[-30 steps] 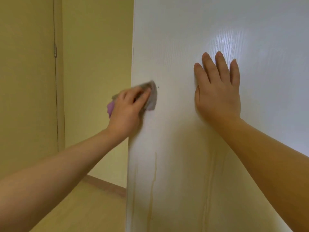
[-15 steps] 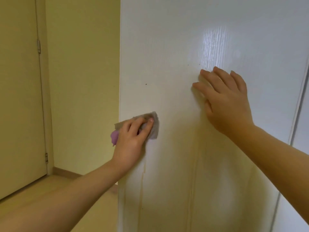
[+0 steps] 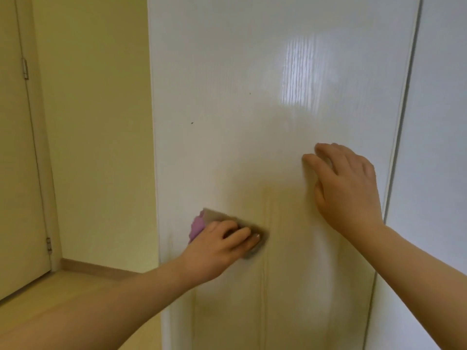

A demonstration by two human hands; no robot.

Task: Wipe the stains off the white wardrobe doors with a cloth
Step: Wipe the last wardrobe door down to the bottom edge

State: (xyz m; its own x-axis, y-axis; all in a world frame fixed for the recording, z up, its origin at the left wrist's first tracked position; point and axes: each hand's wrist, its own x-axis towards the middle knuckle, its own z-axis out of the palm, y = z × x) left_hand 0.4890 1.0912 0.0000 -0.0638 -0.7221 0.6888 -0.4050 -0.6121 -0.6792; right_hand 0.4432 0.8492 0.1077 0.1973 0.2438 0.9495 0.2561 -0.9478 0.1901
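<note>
A white wardrobe door (image 3: 252,72) fills the middle of the view. Yellowish drip stains (image 3: 264,213) run down its lower half, and another streak (image 3: 194,301) lies lower left. Two small dark specks (image 3: 192,123) sit higher up. My left hand (image 3: 222,246) holds a grey-brown cloth (image 3: 217,218) with a purple part against the door, just left of the central streak. My right hand (image 3: 346,188) rests on the door above and to the right, fingers bent, fingertips touching the surface, holding nothing.
A second white wardrobe door (image 3: 442,147) adjoins on the right, past a narrow gap. To the left are a yellow wall (image 3: 101,122), a room door (image 3: 12,173) with hinges, a skirting board (image 3: 96,267) and a wooden floor (image 3: 63,299).
My left hand has slid the cloth down the door and a little to the right, reaching the central streak. My right hand has gone from lying flat to bent fingers.
</note>
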